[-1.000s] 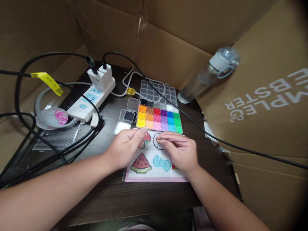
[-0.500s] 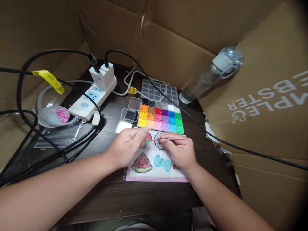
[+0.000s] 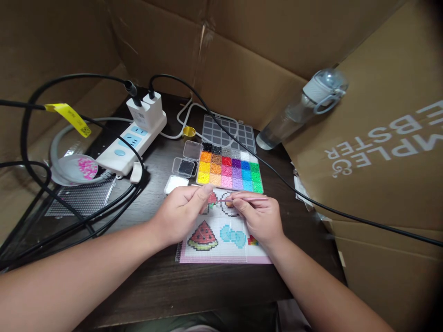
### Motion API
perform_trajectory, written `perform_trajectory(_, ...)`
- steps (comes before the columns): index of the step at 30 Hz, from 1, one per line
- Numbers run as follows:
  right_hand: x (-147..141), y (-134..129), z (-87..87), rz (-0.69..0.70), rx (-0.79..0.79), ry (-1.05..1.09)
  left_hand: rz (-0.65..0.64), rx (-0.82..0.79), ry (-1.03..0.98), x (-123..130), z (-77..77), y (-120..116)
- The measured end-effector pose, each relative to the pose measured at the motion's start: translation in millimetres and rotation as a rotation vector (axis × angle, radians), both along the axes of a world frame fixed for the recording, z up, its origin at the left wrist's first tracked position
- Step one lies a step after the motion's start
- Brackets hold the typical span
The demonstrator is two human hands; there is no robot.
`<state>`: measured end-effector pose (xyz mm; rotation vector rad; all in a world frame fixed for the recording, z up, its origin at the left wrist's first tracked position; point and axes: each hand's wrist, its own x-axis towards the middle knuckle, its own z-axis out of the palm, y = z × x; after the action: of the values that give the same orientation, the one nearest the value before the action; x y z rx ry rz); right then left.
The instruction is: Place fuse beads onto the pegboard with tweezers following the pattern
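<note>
My right hand (image 3: 261,219) pinches slim pink tweezers (image 3: 255,199), which lie almost level with their tip pointing left. That tip is over the upper part of a pegboard on a pattern sheet (image 3: 216,256), beside a red and green design (image 3: 212,198). My left hand (image 3: 183,212) is closed, thumb on top, at the board's upper left, partly covering the design; whatever its fingers hold is hidden. Lower on the sheet are a watermelon slice (image 3: 203,236) and a light-blue bow (image 3: 232,236). Just behind it, a compartment box (image 3: 226,186) holds beads sorted by colour.
Small clear boxes of black beads (image 3: 187,168) and white beads (image 3: 176,183) stand left of the bead box. A power strip (image 3: 121,152), a dish with pink beads (image 3: 64,171) and looping black cables are left. A water bottle (image 3: 289,115) leans at right against cardboard walls (image 3: 374,92).
The view has shifted slightly. The tweezers' tip sits a little further left, by the red and green design. Both hands keep nearly the same pose.
</note>
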<state>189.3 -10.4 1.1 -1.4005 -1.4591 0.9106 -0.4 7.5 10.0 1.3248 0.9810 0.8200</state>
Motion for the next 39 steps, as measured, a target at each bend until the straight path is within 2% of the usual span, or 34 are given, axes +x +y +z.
perform_trajectory(5, 4, 1, -3.3, -0.036, -0.04, 0.069, -0.009, -0.009, -0.004, -1, -0.6, 0)
perform_trajectory(8, 17, 8, -2.8, -0.16, 0.013, 0.229, -0.007, -0.012, -0.008, -1, -1.5, 0)
perform_trajectory(12, 51, 23, 1.4, -0.357, 0.084, 0.442, -0.007, -0.013, 0.03, -1, -1.6, 1)
perform_trajectory(16, 76, 32, 0.8, -0.481, -0.014, 0.532, -0.008, -0.025, 0.044, -3, -2.2, 0)
perform_trajectory(20, 78, 35, -3.6, -0.563, -0.058, 0.542, -0.015, -0.024, 0.054, -3, -3.3, 0)
perform_trajectory(26, 73, 35, -5.1, -0.603, -0.062, 0.496, -0.014, -0.025, 0.058, -3, -4.2, 0)
perform_trajectory(34, 76, 38, -4.3, -0.674, -0.056, 0.554, -0.019, -0.036, 0.052, -3, -5.1, 0)
perform_trajectory(37, 72, 35, 0.9, -0.641, -0.021, 0.57, -0.01, -0.027, 0.037, -3, -2.5, 0)
perform_trajectory(39, 62, 30, 3.6, -0.545, 0.025, 0.544, -0.013, -0.019, 0.02, -3, -1.0, -1)
